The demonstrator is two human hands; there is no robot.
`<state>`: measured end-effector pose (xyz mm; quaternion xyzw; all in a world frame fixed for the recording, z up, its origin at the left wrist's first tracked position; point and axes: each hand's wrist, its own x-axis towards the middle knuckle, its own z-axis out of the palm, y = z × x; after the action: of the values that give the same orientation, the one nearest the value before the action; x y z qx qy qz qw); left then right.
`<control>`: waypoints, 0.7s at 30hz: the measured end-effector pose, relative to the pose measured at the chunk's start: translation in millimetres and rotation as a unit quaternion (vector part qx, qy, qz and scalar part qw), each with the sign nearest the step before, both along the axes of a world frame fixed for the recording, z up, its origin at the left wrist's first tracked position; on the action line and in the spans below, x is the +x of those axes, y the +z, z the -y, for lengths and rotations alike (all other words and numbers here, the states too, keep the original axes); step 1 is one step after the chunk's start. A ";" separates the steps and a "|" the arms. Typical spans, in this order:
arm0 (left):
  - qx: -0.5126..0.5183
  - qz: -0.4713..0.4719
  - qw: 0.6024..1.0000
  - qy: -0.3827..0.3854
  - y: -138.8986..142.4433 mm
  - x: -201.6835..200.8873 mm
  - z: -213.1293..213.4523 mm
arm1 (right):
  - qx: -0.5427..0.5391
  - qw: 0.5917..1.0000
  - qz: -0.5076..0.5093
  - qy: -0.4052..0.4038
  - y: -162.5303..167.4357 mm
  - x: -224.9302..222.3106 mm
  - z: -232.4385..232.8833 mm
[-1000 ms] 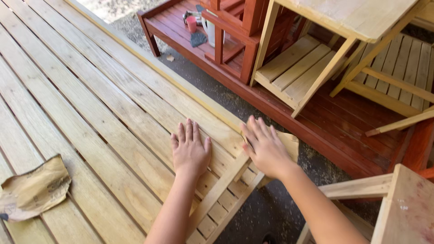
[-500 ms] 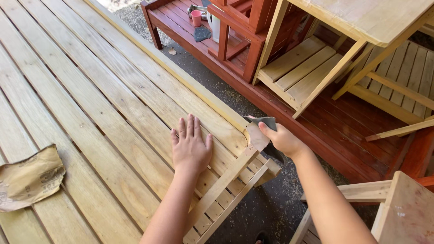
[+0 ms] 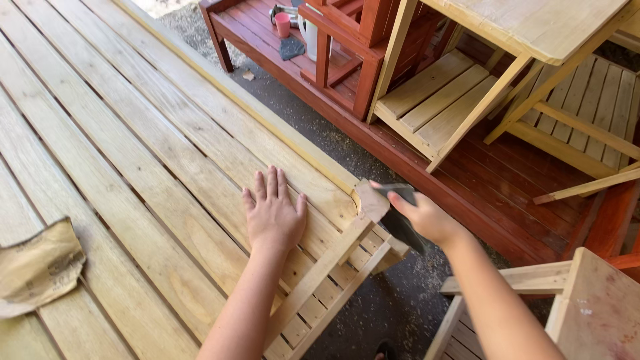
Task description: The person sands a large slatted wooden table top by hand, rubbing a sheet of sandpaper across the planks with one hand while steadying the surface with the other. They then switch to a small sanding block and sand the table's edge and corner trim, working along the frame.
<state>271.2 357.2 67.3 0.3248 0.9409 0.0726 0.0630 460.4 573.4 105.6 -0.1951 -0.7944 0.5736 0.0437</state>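
I look down over a slatted top (image 3: 133, 167) of pale, unpainted wood that fills the left half of the view, its boards running from the near left toward the far right. My left hand (image 3: 272, 215) lies open and flat on the slats near the right-hand corner of the top, palm down, fingers together and pointing away from me. Just to its right, at that corner, my right hand (image 3: 420, 217) is closed around a folded sheet of sandpaper (image 3: 387, 212), dark on one face and tan on the other; the tan flap touches the corner edge of the wood.

At the near left edge a second, worn sheet of tan sandpaper (image 3: 39, 265) lies loose on the slats, well apart from both hands.

Beyond the top, a reddish-brown stained wooden platform (image 3: 520, 180) runs across the far and right side. On it stand a red-stained piece of furniture (image 3: 347, 47) and pale bare-wood furniture (image 3: 467, 93) with slatted shelves. A small pink cup (image 3: 283, 24) sits at the far end. At the near right, part of another bare-wood piece (image 3: 587, 300) shows.
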 end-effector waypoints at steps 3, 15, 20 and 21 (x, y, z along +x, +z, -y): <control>0.010 -0.008 1.000 0.006 -1.4 -0.6 -0.3 | -0.023 0.998 0.048 -0.019 0.3 -0.6 -0.9; 0.021 -0.020 1.000 0.006 -8.0 -1.5 -1.2 | 0.003 1.000 0.002 -0.002 -7.0 -2.0 1.4; 0.015 -0.010 1.000 0.007 -5.2 0.5 -0.1 | 0.026 0.995 0.084 -0.048 -1.9 -7.1 4.7; 0.013 -0.007 1.000 0.006 -4.4 1.6 0.7 | 0.015 0.989 0.134 -0.064 -0.6 -4.0 5.8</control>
<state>272.9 356.4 62.9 0.3201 0.9423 0.0827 0.0517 456.4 567.6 105.0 -0.3205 -0.7875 0.5258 -0.0237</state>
